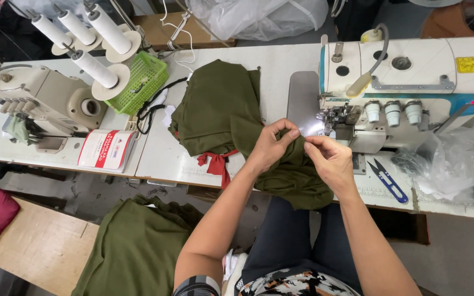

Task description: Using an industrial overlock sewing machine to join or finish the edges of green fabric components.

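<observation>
Both hands meet over a piece of olive cloth at the near edge of the white surface, right in front of the serger. The left hand is pinched on the cloth's top edge, fingers curled over it, and the right hand grips the same edge just beside it, thumb and forefinger pressed together. The fingertips of the two hands almost touch. The cloth hangs off the surface's edge toward the person's lap.

Just behind the hands sits the serger's presser foot, close to the pinched edge but not on it. To the left lies a pile of the same olive cloth, with a red strip sticking out from under it at the near side. Blue thread snips lie on the surface to the right of the right hand, and beyond them a crumpled clear bag.

Farther left stand a green basket, white thread cones and a second machine. More olive cloth is heaped on a wooden bench below the surface.
</observation>
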